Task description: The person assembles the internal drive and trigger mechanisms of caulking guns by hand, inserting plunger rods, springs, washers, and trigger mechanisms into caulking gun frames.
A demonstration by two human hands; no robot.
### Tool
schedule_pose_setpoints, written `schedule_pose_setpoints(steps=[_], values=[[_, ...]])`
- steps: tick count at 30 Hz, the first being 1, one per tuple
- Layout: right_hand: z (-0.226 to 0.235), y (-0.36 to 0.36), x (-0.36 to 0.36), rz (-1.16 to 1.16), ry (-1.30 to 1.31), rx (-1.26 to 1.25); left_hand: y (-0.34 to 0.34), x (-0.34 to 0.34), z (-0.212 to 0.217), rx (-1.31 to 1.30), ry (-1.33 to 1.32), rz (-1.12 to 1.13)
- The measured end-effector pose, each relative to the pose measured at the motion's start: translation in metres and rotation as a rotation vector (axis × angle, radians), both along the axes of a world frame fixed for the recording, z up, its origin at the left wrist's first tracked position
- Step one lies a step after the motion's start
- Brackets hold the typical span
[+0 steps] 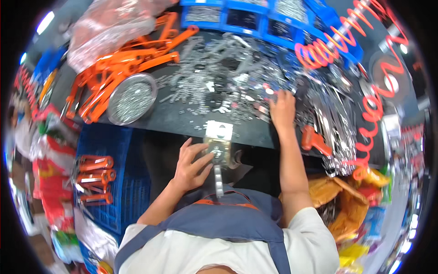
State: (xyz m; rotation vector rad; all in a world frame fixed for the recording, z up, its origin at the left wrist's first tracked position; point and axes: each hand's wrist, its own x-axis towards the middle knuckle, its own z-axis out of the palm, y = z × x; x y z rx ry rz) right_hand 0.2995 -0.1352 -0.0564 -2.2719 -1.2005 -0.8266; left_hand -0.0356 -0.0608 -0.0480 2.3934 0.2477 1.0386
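My left hand (194, 163) has its fingers spread beside a small metal fixture (219, 141) at the table's near edge. Its fingertips touch or nearly touch the fixture's left side; I see nothing held in it. A bright plate with a round dark spot tops the fixture, and a segmented metal strip (218, 180) hangs below. My right hand (284, 112) reaches forward over the dark table (182, 119), fingers stretched out at the right side of a heap of small metal parts (223, 77). What lies under those fingertips is too blurred to name.
Orange-handled tools (123, 64) and a round dish of small metal pieces (132, 99) lie at the left. Blue bins (242, 18) stand at the back. Right: an orange-red-handled tool (315, 140), long metal parts (335, 118), a coiled red hose (315, 55). A blue crate (116, 178) stands lower left.
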Motion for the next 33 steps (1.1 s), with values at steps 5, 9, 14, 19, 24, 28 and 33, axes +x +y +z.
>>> schedule_pose_setpoints(steps=[5, 9, 14, 19, 24, 28, 33], values=[[-0.004, -0.009, 0.016, -0.022, -0.028, -0.230, 0.078, -0.031, 0.014, 0.125, -0.179, 0.357], [-0.013, -0.035, -0.008, 0.056, -0.110, -0.020, 0.187, -0.097, 0.015, 0.293, -0.164, 0.790], [-0.036, -0.058, -0.032, 0.116, 0.184, 0.198, 0.301, -0.137, -0.025, 0.471, 0.319, 0.963], [-0.035, -0.056, -0.024, 0.090, 0.267, 0.265, 0.326, -0.139, -0.002, 0.509, 0.462, 0.855], [-0.043, -0.059, -0.016, 0.093, 0.345, 0.268, 0.343, -0.146, 0.067, 0.793, 0.740, 0.893], [-0.046, -0.056, -0.019, 0.102, 0.384, 0.325, 0.347, -0.141, 0.101, 0.855, 0.812, 0.840], [-0.048, -0.058, -0.024, 0.095, 0.483, 0.432, 0.320, -0.132, 0.133, 1.060, 0.696, 0.849]])
